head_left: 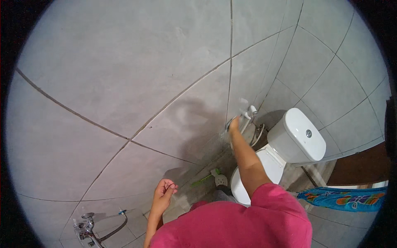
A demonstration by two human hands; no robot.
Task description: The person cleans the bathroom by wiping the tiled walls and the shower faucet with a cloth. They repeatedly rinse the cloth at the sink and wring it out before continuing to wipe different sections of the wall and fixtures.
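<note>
My right arm stretches out past the toilet to the tiled wall (178, 53). There my right hand (234, 124) is smeared by motion, its fingers mostly hidden. A small dark, shiny thing shows at its edge, but I cannot tell whether I grip it. Close beside this hand is a white hand sprayer (253, 110) at the wall, with a pale hose (259, 134) looping below. In front of my body, my left hand (164, 193) is raised, its fingers curled in with the thumb across them, and nothing shows in it.
A white toilet (292, 136) with its lid down stands at right. A perforated grey clog (221, 179) and a thin green thing (202, 180) are on the floor. A chrome tap (86, 227) is at lower left. A blue patterned cloth (345, 198) hangs at right.
</note>
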